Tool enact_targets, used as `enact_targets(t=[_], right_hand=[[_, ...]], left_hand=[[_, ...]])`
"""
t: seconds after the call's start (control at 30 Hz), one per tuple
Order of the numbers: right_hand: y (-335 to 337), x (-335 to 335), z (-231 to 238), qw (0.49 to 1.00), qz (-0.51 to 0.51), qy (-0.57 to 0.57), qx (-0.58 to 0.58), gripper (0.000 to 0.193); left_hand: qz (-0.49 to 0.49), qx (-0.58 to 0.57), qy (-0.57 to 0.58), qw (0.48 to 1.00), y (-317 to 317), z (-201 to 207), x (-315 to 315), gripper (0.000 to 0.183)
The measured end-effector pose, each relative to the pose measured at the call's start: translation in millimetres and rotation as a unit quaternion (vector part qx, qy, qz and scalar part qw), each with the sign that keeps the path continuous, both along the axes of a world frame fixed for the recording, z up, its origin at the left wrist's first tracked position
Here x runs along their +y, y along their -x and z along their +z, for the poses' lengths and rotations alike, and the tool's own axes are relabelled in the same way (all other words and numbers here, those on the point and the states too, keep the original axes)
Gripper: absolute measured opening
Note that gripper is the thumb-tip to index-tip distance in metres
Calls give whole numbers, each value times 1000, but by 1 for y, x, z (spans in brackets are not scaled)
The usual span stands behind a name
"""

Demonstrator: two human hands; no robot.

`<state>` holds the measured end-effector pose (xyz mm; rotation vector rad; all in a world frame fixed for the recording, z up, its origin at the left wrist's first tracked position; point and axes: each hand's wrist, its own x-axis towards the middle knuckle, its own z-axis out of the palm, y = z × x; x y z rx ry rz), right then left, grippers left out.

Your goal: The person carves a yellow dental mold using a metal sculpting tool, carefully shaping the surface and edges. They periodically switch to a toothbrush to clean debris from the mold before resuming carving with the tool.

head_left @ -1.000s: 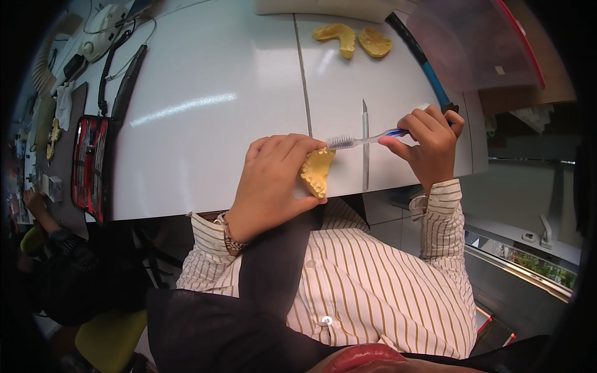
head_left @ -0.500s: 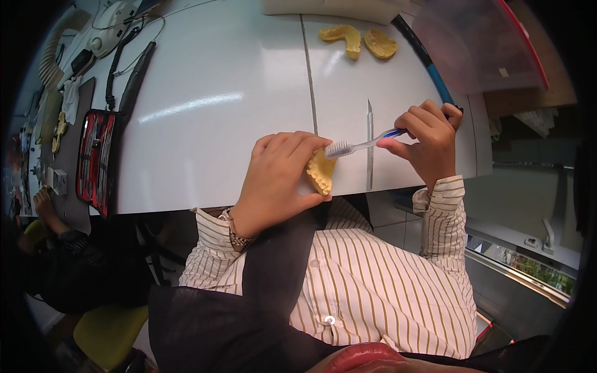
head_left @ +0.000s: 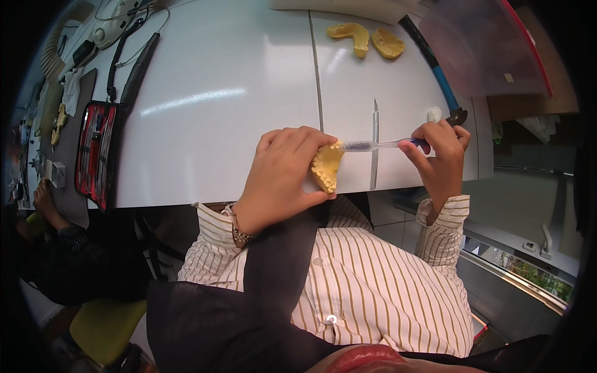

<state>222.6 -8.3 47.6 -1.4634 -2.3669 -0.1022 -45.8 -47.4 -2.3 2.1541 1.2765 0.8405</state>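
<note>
My left hand (head_left: 283,177) is closed round a yellow dental cast (head_left: 326,166) at the table's near edge, its row of teeth facing right. In my right hand (head_left: 440,155) is a toothbrush (head_left: 387,145) with a clear and blue handle, pinched between thumb and fingers. The bristle head lies against or very close to the cast's upper end; contact is hard to make out. Under the toothbrush, a slim metal craft knife (head_left: 375,146) lies on the white table, blade pointing away from me.
Two more yellow casts, one horseshoe-shaped (head_left: 352,37) and one rounded (head_left: 388,43), lie at the far side. A blue-black hammer (head_left: 438,71) rests by a clear red-rimmed box (head_left: 491,50). At left are a red tool case (head_left: 98,152), a black handpiece (head_left: 140,68) and another person's hand (head_left: 45,198).
My right hand has moved slightly down and right, and the toothbrush has turned flatter, its bristles rotated. A small white lump by the hammer has come into view. My left hand keeps its hold.
</note>
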Motion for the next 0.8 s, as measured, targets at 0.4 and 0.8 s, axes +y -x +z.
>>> enact_targets(t=[0.4, 0.8], right_hand=[[-2, -6, -21, 997, 9, 60, 40, 37], [4, -3, -20, 997, -43, 17, 55, 34]], left_hand=[[12, -5, -18, 1000, -1, -4, 1, 73], [37, -27, -34, 998, -1, -9, -2, 74]])
